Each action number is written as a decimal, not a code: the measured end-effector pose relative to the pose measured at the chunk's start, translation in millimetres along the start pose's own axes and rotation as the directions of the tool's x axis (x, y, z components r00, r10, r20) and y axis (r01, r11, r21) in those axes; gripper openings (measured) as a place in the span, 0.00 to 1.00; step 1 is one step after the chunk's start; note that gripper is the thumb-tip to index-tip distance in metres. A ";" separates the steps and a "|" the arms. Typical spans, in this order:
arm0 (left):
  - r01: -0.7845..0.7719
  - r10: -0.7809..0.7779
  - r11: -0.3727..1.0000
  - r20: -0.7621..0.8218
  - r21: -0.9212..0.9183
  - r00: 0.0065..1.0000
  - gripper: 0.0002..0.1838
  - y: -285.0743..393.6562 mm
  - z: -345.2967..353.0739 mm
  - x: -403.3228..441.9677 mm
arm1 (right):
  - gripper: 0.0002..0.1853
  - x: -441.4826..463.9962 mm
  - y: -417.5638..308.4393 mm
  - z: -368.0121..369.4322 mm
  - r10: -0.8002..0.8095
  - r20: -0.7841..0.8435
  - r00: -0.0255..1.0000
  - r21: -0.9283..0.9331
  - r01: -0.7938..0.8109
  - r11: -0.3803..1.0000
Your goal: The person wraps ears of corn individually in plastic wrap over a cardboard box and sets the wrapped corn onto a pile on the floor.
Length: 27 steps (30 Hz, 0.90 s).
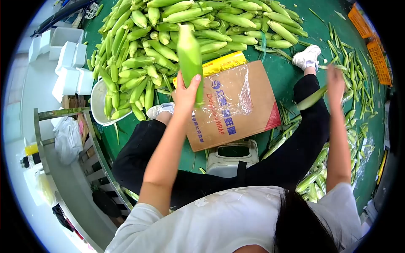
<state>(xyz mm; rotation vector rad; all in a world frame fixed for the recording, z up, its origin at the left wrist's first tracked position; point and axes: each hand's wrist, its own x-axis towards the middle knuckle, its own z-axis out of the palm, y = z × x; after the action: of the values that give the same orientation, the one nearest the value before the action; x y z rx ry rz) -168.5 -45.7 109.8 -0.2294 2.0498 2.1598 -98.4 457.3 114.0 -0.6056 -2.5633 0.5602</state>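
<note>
My left hand is wrapped round the lower part of a green ear of corn, held upright over the left edge of a brown cardboard box. Out to the right, above my knee, my right hand is blurred by motion. A loose green husk leaf reaches toward it from the left, its end at the fingers. A large pile of corn in husks lies beyond the box. A yellow roll rests along the box's far edge.
A white tub with corn stands at the left, near a grey metal rack and white foam boxes. Stripped leaves and wrapped corn lie at the right. Orange crates stand at the far right.
</note>
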 end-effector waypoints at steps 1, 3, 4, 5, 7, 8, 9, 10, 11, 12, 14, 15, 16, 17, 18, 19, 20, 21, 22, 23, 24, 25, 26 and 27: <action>-0.099 0.090 0.975 0.056 0.200 0.994 0.31 -1.2 -10.0 6.7 | 0.19 49.2 10.1 -15.4 0.003 -0.134 0.991 -0.143 -0.022 0.990; -0.307 0.242 0.832 0.195 0.461 0.950 0.34 -15.5 -18.2 14.6 | 0.21 55.3 -48.1 -22.3 -0.422 -0.322 0.847 -0.602 0.161 0.782; -0.417 0.312 0.744 0.280 0.523 0.908 0.35 -32.3 -19.5 21.6 | 0.22 42.3 -62.5 -4.4 -0.386 -0.287 0.876 -0.608 0.145 0.781; -0.442 0.302 0.706 0.330 0.553 0.894 0.37 -52.0 -19.6 27.0 | 0.19 -1.5 -92.7 23.7 -0.152 -0.081 0.985 -0.438 0.102 0.893; -0.489 0.265 0.559 0.415 0.669 0.870 0.38 -70.0 -10.8 29.3 | 0.16 -77.0 -97.9 105.1 0.126 0.548 0.827 -0.222 -0.001 0.975; -0.486 0.229 0.549 0.437 0.679 0.870 0.38 -79.1 -7.4 26.7 | 0.18 -130.2 -100.0 143.7 0.112 0.577 0.809 -0.151 -0.029 0.988; -0.459 0.181 0.496 0.429 0.737 0.885 0.38 -86.0 -6.2 23.7 | 0.19 -160.8 -117.3 155.5 0.157 0.587 0.794 -0.067 -0.145 0.987; -0.428 0.130 0.437 0.415 0.791 0.900 0.38 -93.5 -6.1 19.4 | 0.17 -173.7 -128.1 163.2 0.213 0.600 0.771 0.061 -0.309 0.949; -0.389 0.073 0.374 0.392 0.842 0.917 0.38 -100.6 -7.1 11.7 | 0.16 -179.3 -140.7 164.7 0.224 0.592 0.774 0.021 -0.293 0.956; -0.387 0.099 0.379 0.379 0.840 0.920 0.37 -107.4 -9.0 1.9 | 0.16 -186.4 -141.0 166.4 0.203 0.650 0.732 0.012 -0.277 0.961; -0.395 0.176 0.382 0.354 0.835 0.919 0.36 -109.7 -9.5 -6.8 | 0.16 -189.2 -143.3 172.4 0.151 0.741 0.654 0.012 -0.239 0.971; -0.419 0.239 0.377 0.351 0.826 0.906 0.36 -111.8 -10.9 -9.3 | 0.13 -185.7 -140.0 168.9 0.160 0.794 0.586 0.034 -0.306 0.951; -0.411 0.234 0.375 0.344 0.831 0.909 0.36 -114.5 -11.2 -9.7 | 0.13 -184.8 -128.6 167.2 0.159 0.815 0.558 0.131 -0.444 0.887; -0.401 0.229 0.373 0.335 0.837 0.914 0.36 -117.5 -11.7 -10.3 | 0.12 -185.9 -115.1 163.2 0.150 0.834 0.530 0.219 -0.569 0.793; -0.389 0.222 0.372 0.326 0.843 0.919 0.36 -120.6 -12.2 -11.5 | 0.12 -189.6 -103.3 160.0 0.137 0.854 0.502 0.292 -0.680 0.672; -0.412 0.224 0.368 0.351 0.833 0.909 0.36 -120.9 -13.6 -11.4 | 0.12 -189.3 -102.3 146.6 0.160 0.840 0.518 0.342 -0.736 0.585; -0.435 0.225 0.362 0.376 0.824 0.899 0.36 -118.6 -16.0 -10.1 | 0.12 -185.6 -107.0 125.3 0.186 0.828 0.529 0.389 -0.781 0.489; -0.457 0.228 0.357 0.398 0.815 0.889 0.36 -117.0 -18.0 -8.6 | 0.12 -182.3 -110.4 114.4 0.212 0.816 0.538 0.435 -0.812 0.389; -0.458 0.231 0.355 0.398 0.815 0.888 0.37 -116.5 -19.4 -6.2 | 0.13 -182.7 -109.0 120.6 0.279 0.812 0.513 0.422 -0.846 0.327; -0.463 0.230 0.352 0.405 0.813 0.885 0.37 -116.4 -20.4 -4.9 | 0.14 -187.5 -109.0 129.1 0.350 0.804 0.480 0.410 -0.875 0.257; -0.476 0.224 0.347 0.422 0.808 0.879 0.38 -117.1 -20.4 -5.2 | 0.15 -195.4 -108.4 134.9 0.425 0.792 0.439 0.404 -0.898 0.176; -0.472 0.227 0.342 0.416 0.812 0.880 0.38 -118.5 -20.4 -4.4 | 0.18 -199.8 -123.8 137.6 0.451 0.847 0.282 0.289 -0.956 0.054; -0.470 0.222 0.345 0.416 0.813 0.882 0.37 -118.1 -20.5 -4.4 | 0.19 -209.7 -134.1 144.8 0.413 0.898 0.155 0.184 -0.982 -0.031; -0.465 0.218 0.346 0.413 0.815 0.884 0.37 -117.5 -20.0 -4.4 | 0.18 -219.3 -145.1 151.0 0.416 0.905 0.090 0.177 -0.969 -0.173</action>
<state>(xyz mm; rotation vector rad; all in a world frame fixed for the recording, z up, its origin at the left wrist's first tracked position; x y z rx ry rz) -138.7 -59.7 -4.8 0.6372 2.9142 0.7601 -43.6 186.9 -12.0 -1.8482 -1.2973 2.6445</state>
